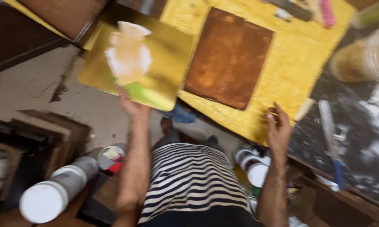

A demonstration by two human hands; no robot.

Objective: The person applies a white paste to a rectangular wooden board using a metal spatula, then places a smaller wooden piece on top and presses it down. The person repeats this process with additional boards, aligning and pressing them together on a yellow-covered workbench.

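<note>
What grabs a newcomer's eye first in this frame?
The shiny gold board at upper left, carrying a white and tan fan-shaped cutout, held up at its lower edge by the left hand. Next, the rust-brown rectangular sheet lying on the yellow table cover at centre, with the right hand resting at that cover's near edge.

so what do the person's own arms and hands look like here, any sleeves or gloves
Both forearms are bare and hairy, with no sleeves reaching them. The left hand and the right hand are ungloved, and no watch, ring or bracelet shows, though the picture is blurred. Between the arms is a black-and-white horizontally striped shirt.
</note>
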